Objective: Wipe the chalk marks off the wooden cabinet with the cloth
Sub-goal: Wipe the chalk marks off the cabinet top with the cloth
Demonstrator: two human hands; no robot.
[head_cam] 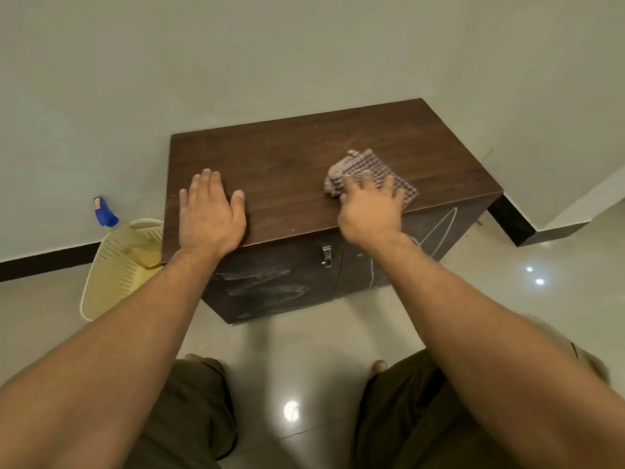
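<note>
Pressing a crumpled, checked cloth [370, 165] onto the dark wood-grain cabinet [287, 157] top, near its front right edge, with the right hand [370, 213], fingers [389, 186] spread, seemingly not pinching. Bracing with the left hand [211, 213] flat, fingers straight. Below, smeared chalk marks [263, 282] on the matte doors [277, 252].

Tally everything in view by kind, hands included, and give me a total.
wooden cabinet: 1
cloth: 1
basket: 1
spray bottle: 1
hands: 2, left hand and right hand
Total: 6
</note>
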